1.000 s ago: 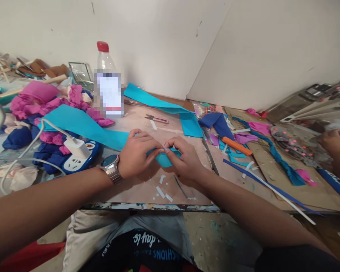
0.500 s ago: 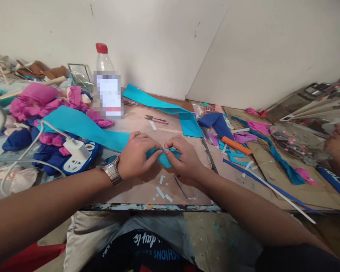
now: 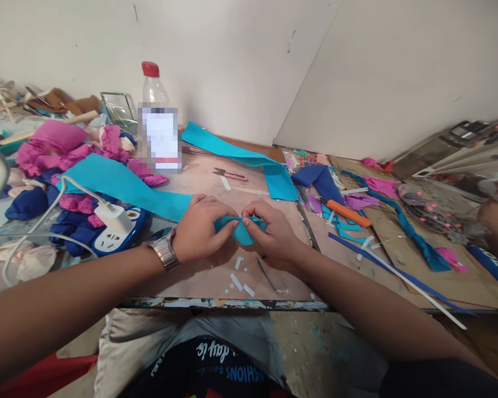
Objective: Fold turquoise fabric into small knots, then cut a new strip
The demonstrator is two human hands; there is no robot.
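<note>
the counter (image 3: 203, 284) spread across the middle of the frame. a long turquoise strip (image 3: 108, 179) ran from the left of the frame to behind the left hand (image 3: 201, 224). at center, the fingers of that hand and the right hand (image 3: 276, 229) pinched turquoise material (image 3: 243, 234) between them, thumb tips close together. an orange-handled tool (image 3: 347, 213) lay right of center, pink snips (image 3: 231, 175) above the hands, white scraps (image 3: 236, 282) below.

the left hand (image 3: 201, 228) and right hand (image 3: 274, 229) have parted slightly, baring more turquoise fabric (image 3: 243, 235).
</note>
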